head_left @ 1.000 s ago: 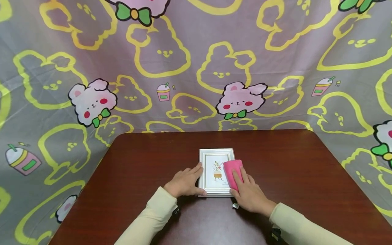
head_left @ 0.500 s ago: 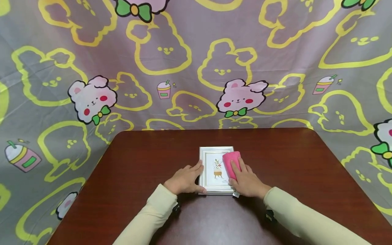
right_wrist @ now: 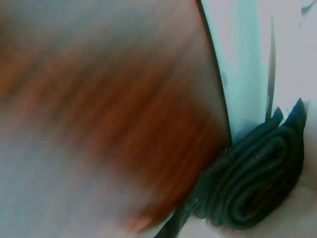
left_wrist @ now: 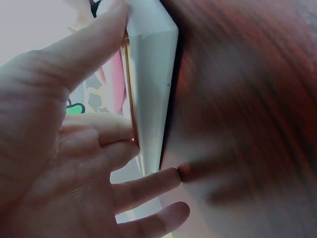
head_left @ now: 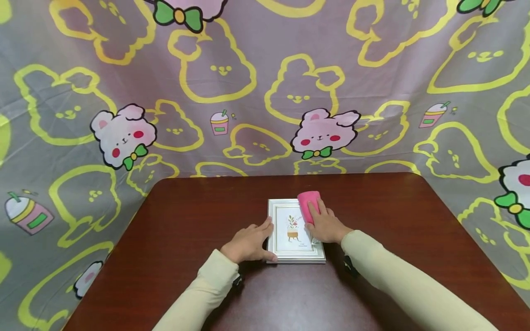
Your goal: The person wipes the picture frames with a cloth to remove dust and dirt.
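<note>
A white picture frame (head_left: 298,260) lies flat on the table, with a potted-plant picture (head_left: 292,233) inside it. Along its left side, my left hand (head_left: 250,243) rests with spread fingers, the thumb at the near left corner. The left wrist view shows the index finger touching the frame edge and other fingers (left_wrist: 148,191) stretched out. My right hand (head_left: 327,226) holds a folded pink cloth (head_left: 307,202) on the frame's upper right part, covering that corner. A small white tag shows below this hand. Dark-looking fabric folds (right_wrist: 255,178) meet the frame in the right wrist view.
The brown wooden table (head_left: 198,207) has rounded far corners. A patterned curtain (head_left: 256,92) with cartoon animals and cups hangs close behind and beside it. Dark straps or devices sit under both sleeve cuffs.
My right hand has slid the pink cloth away from me along the frame's right side, up to its far right corner. The near right corner is now uncovered. My left hand stays in place.
</note>
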A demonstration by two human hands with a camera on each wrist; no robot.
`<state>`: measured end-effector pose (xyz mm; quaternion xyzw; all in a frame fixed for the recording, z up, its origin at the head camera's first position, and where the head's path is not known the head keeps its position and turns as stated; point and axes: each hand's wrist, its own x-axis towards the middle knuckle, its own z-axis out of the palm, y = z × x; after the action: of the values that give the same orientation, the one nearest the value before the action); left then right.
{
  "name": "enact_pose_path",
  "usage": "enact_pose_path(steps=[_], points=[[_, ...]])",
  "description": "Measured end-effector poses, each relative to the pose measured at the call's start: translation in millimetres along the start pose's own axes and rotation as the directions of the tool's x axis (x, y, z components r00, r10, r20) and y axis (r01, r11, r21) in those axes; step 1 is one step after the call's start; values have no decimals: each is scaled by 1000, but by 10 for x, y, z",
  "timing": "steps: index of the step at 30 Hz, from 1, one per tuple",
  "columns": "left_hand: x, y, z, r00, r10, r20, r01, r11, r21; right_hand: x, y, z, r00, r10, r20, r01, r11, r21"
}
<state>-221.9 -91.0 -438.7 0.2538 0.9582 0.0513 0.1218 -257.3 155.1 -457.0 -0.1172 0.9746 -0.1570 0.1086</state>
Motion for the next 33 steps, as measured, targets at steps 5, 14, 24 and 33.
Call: enact_pose_path(steps=[5, 14, 24, 33], points=[[1, 9, 6, 1000, 3, -8, -3, 1000, -6, 103, 30, -31, 1000, 25, -1, -25, 1000, -10], [-2, 28, 25, 999, -3, -44, 3, 1000, -6, 101, 58, -5, 1000, 24, -9, -24, 1000, 12], [-22, 9, 33, 998, 1, -57, -3, 999, -45, -79, 27, 45, 998, -31, -48, 31, 1000, -1], [-15, -21, 24, 999, -6, -49, 3, 998, -58, -306, -23, 136, 992, -79, -100, 74, 996, -44]])
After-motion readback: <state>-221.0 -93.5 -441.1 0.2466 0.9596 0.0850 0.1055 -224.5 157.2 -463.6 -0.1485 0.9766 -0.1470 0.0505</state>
